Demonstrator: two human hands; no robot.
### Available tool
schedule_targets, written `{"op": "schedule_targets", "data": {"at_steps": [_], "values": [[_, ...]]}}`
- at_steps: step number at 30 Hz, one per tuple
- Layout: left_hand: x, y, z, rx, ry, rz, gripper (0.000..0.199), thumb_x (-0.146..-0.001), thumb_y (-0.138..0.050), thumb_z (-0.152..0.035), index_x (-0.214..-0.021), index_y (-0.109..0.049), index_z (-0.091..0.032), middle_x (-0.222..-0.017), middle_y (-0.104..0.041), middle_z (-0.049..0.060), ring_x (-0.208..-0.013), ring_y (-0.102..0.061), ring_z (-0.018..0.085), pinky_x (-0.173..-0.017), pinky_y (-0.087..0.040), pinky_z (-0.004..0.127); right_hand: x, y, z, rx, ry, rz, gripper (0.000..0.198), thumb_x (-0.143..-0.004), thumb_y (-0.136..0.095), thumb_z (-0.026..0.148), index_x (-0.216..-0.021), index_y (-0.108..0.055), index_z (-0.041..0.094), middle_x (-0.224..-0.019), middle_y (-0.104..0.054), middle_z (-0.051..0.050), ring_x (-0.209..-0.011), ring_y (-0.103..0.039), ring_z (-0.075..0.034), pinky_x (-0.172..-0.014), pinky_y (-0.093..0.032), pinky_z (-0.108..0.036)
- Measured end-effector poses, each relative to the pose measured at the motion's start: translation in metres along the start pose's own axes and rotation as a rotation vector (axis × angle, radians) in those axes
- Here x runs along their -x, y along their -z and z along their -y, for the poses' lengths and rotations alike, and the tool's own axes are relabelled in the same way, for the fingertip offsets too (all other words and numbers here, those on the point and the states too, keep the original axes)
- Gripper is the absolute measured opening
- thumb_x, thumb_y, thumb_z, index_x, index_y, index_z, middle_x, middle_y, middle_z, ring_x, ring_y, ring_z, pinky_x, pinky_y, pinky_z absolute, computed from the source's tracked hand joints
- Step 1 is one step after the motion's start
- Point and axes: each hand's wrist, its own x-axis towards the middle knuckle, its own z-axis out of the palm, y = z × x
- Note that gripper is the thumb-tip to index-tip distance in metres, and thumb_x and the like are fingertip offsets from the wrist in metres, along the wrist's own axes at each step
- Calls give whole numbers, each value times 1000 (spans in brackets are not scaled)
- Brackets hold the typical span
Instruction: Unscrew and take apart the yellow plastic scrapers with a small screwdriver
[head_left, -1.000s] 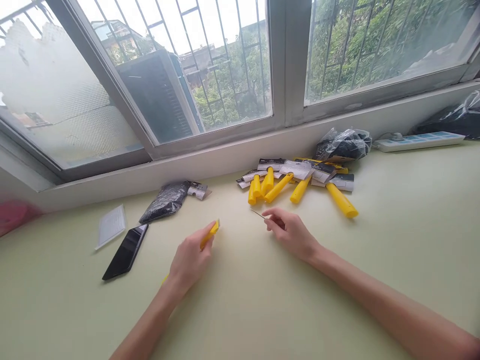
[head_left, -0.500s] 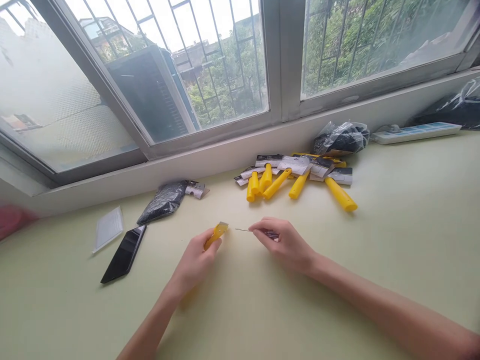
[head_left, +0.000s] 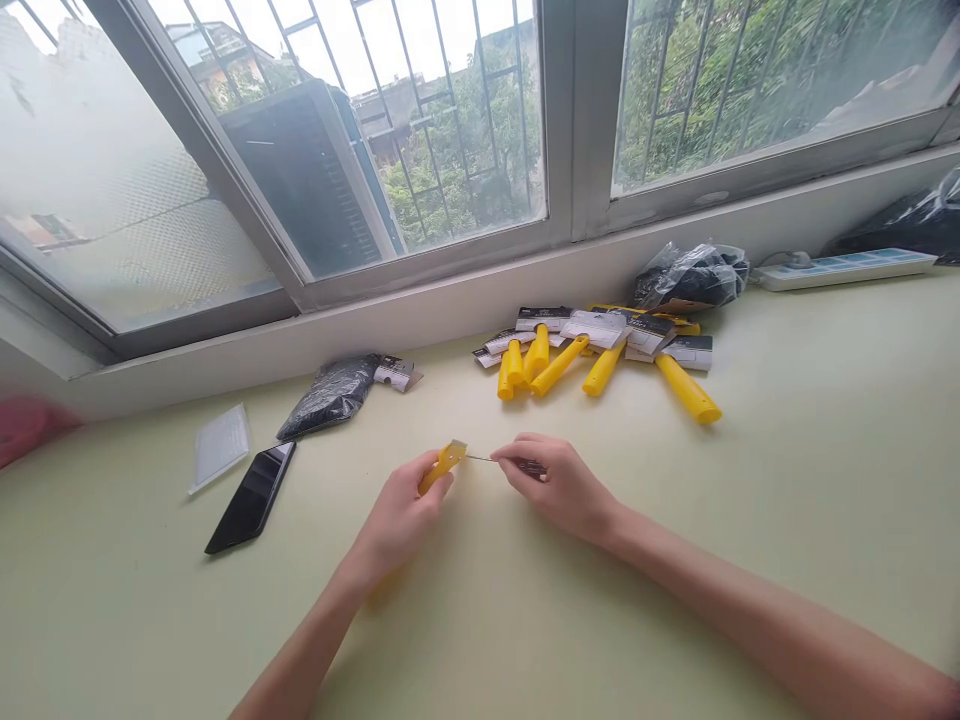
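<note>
My left hand [head_left: 401, 510] is closed round a yellow scraper [head_left: 444, 468], whose flat metal end sticks out past the thumb. Much of its handle is hidden inside the hand and below it. Across from it, my right hand [head_left: 559, 485] pinches a thin metal rod [head_left: 480, 458], pointing left. The rod's tip is at or very near the metal end of the scraper; I cannot tell if they touch. Something dark and slender [head_left: 534, 468] also shows under the right fingers, too small to make out.
Several yellow-handled tools [head_left: 559, 367] with card labels lie by the sill. Behind them is a plastic bag of black things [head_left: 690, 275] and a power strip [head_left: 847, 268]. To the left are a black packet [head_left: 330, 395], a phone [head_left: 251, 498] and a flat white packet [head_left: 220, 447].
The gap between the rod's tip and the scraper's metal end has closed to almost nothing. Both hands keep their hold. The whole view has shifted slightly.
</note>
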Motion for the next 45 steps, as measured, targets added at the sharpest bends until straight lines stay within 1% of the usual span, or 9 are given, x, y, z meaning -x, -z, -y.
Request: {"op": "schedule_targets", "data": {"at_steps": [7, 10, 14, 16, 19, 34, 38, 42, 45], "values": [[1, -5, -5, -40, -35, 0, 25, -97, -46, -37, -78, -43, -21, -73, -34, -5, -64, -29, 12, -57, -26, 24, -1, -1, 1, 6, 12, 12, 23, -94, -55, 17, -100, -76, 20, -80, -62, -1, -65, -53, -12, -61, -43, -26], [2, -6, -4, -83, -34, -12, 23, -97, -46, -38, -82, -50, -21, -71, -39, -5, -62, -32, 12, -56, -27, 24, -1, 0, 0, 8, 16, 10, 22, -93, -55, 15, -100, -76, 19, -80, -63, -1, -64, -52, -12, -61, -43, -26], [1, -7, -1, -146, -55, -33, 29, -98, -44, -38, -114, -63, -22, -75, -55, -3, -62, -43, 14, -59, -33, 25, 0, 1, -2, 22, 25, 7, 21, -89, -57, 10, -94, -76, 18, -79, -63, 0, -64, -52, -11, -61, -43, -25], [1, -6, 1, -160, -67, -32, 39, -98, -43, -37, -130, -61, -22, -79, -60, -1, -63, -47, 15, -61, -36, 25, 0, 0, -3, 25, 34, -5, 21, -90, -57, 10, -95, -76, 18, -79, -63, 0, -64, -52, -11, -61, -43, -25], [0, -6, 3, -169, -78, -30, 45, -98, -43, -36, -138, -59, -23, -86, -66, 1, -66, -51, 16, -64, -40, 26, 0, -1, -3, 24, 57, -9, 22, -92, -56, 11, -100, -76, 17, -80, -61, -1, -64, -51, -11, -61, -43, -25], [-2, -6, 0, -137, -73, -68, 45, -94, -51, -40, -133, -64, -23, -90, -70, 3, -68, -55, 17, -62, -42, 26, 2, -4, -6, 171, 143, 60, 25, -92, -51, 6, -97, -73, 17, -83, -60, -2, -69, -55, -12, -65, -43, -25], [-2, -5, 1, -140, -29, -31, 40, -95, -50, -40, -131, -61, -26, -83, -65, -1, -64, -49, 15, -59, -39, 24, 2, -4, -5, 180, 190, 67, 26, -95, -49, 7, -103, -72, 17, -85, -60, -2, -70, -55, -12, -66, -43, -25], [-1, -6, -1, -116, -8, 2, 36, -96, -50, -43, -128, -59, -28, -74, -55, -5, -60, -41, 13, -54, -34, 23, 3, -3, 0, 288, 165, 130, 27, -94, -48, 5, -100, -71, 17, -84, -56, -2, -70, -52, -12, -65, -42, -25], [0, -8, -5, -116, -18, 21, 35, -98, -49, -42, -129, -58, -29, -75, -55, -5, -61, -40, 13, -55, -34, 23, 4, -4, 3, 339, 162, 190, 27, -93, -47, 4, -99, -70, 17, -82, -52, 0, -69, -50, -12, -64, -40, -25]]}}
